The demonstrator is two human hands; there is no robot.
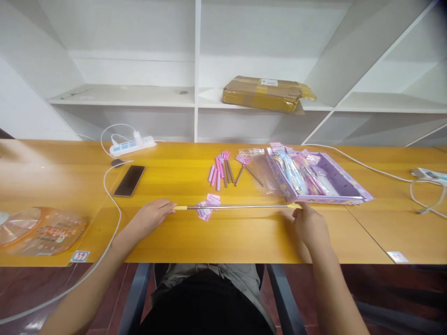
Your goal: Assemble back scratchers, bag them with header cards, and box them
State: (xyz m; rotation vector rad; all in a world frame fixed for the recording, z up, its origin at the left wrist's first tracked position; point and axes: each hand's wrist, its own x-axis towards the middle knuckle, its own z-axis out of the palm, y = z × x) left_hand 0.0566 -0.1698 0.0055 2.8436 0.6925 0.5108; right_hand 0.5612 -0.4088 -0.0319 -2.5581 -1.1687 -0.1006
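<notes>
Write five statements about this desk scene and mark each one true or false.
1. The metal rod stretches between the left hand and the right hand. True.
2. The dark phone lies inside the purple tray. False: the dark phone lies on the table, to the left of the purple tray.
3. The cardboard box sits on a shelf. True.
4. The purple tray holds nothing. False: wrapped packets lie in it.
5. The white power strip has a plug in it. True.
</notes>
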